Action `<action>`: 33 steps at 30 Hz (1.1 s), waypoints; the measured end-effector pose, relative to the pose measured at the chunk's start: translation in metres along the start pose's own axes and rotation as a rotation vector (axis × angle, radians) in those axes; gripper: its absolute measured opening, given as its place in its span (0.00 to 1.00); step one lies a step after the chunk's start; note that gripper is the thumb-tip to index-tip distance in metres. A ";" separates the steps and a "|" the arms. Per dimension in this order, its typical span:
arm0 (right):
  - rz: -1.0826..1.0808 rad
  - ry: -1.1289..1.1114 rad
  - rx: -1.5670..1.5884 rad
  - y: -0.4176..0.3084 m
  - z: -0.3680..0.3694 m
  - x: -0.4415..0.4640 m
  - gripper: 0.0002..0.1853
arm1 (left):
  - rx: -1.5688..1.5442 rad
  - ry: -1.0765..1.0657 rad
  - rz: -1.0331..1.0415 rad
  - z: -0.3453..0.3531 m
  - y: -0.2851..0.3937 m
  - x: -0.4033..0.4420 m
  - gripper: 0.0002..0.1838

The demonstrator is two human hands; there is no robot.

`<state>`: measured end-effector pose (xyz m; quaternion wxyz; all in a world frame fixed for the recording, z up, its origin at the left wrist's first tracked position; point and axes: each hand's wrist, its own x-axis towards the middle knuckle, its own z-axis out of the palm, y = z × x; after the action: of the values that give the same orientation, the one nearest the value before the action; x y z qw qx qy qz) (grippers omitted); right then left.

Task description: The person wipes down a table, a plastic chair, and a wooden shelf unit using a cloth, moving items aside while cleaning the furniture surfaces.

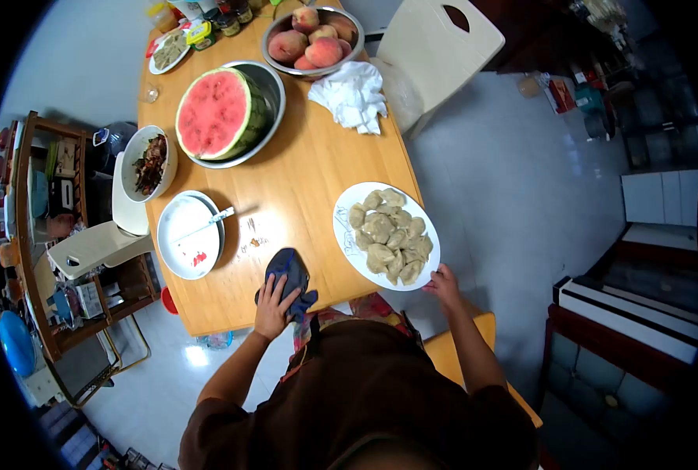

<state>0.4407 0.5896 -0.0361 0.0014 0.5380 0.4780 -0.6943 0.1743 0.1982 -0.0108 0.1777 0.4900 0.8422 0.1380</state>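
A dark blue-grey cloth (290,270) lies bunched near the front edge of the table, and my left hand (274,307) rests on it with its fingers spread. My right hand (443,287) grips the lower right rim of a white oval plate (351,262) by the table's right edge. Several dumplings (396,235) are piled on that plate. Small brown crumbs (253,237) are scattered on the wood just beyond the cloth. To their left sit stacked white plates (178,227), with a patterned utensil (222,215) lying across and red bits on the top one.
On the wooden table (302,172) are a halved watermelon (216,113) in a metal bowl (274,86), a bowl of peaches (321,51), crumpled white tissue (353,94) and a bowl of dark food (151,164). Chairs (435,55) stand at both sides.
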 end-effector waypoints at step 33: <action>-0.863 0.247 -1.228 -0.034 0.155 0.002 0.35 | -1.508 0.146 -0.476 -0.001 0.087 0.154 0.30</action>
<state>0.3071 0.5056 -0.0208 -0.0247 0.2798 0.9432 -0.1772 0.1711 0.3753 0.0001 0.4307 0.0340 0.6132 0.6613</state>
